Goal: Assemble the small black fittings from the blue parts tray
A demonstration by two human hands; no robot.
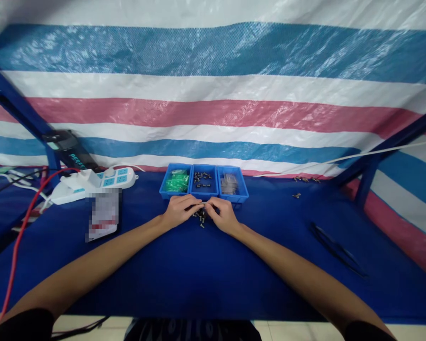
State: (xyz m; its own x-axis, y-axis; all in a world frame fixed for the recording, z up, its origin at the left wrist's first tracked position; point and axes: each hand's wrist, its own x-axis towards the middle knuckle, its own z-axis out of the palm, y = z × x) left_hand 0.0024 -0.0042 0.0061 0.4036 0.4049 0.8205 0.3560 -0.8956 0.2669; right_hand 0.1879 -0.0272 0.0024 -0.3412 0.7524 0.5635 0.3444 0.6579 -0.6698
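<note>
My left hand (179,210) and my right hand (223,215) meet fingertip to fingertip at the front of the blue bins. Both are pinched closed, and whatever small piece sits between them is too small to name. Just below the fingers, a little heap of small metal screw-like parts (202,219) lies on the table. Behind my hands stand three joined blue bins: the left bin (166,194) holds green plastic packets (177,182), the middle bin (205,193) several dark screw-like parts (202,177), and the right bin (244,193) clear plastic bags (229,183).
On the left are a white power strip (126,177), a phone-like device (104,215), a black box (71,150) and a red cable (18,241). To the right lie a dark strap-like item (337,248) and loose metal parts (297,195). Blue frame posts flank the table.
</note>
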